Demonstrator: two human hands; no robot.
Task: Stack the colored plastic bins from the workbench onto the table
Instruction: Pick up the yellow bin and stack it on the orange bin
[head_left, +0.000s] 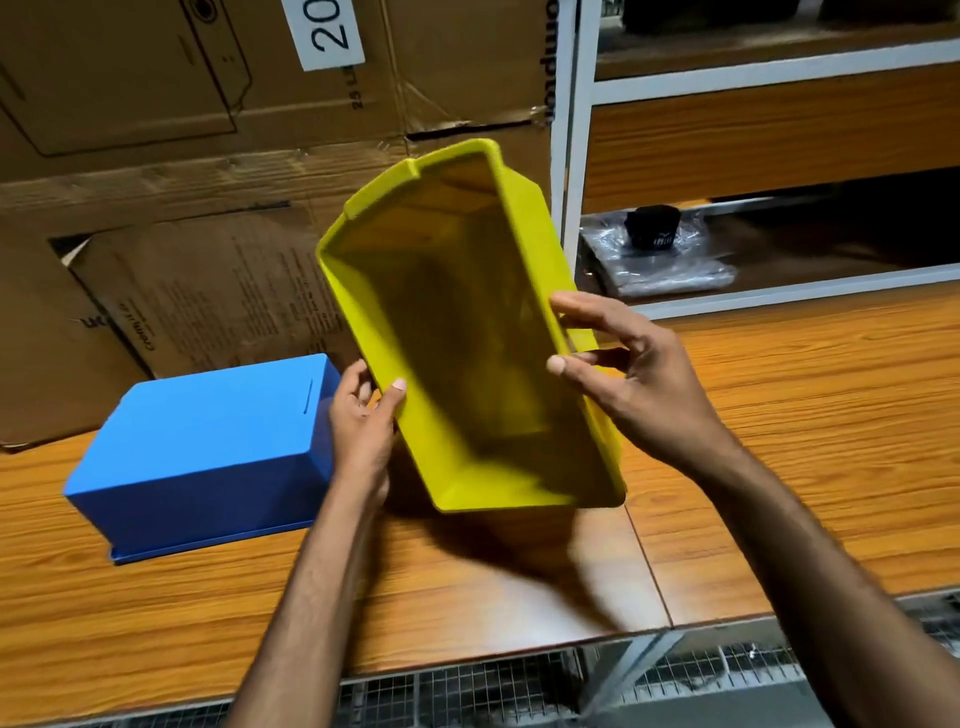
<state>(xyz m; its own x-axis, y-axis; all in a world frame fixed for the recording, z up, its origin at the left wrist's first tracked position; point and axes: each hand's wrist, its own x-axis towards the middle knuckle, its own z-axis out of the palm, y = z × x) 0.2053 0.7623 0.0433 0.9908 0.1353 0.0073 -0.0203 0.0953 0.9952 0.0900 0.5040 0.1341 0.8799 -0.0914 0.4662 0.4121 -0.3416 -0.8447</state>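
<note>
Both hands grip yellow bin (467, 332): left hand (363, 421) on left rim, right hand (631, 374) on right rim, bin tilted above wooden table (779, 415). Blue bin (208, 447) upside down, left.

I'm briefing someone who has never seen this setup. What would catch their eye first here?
The yellow bin dominates the middle of the view, tilted with its open side toward the camera and held off the surface by the left hand and the right hand on its long rims. To its left, a blue bin lies upside down on the wooden surface. Big cardboard boxes fill the background.
</note>
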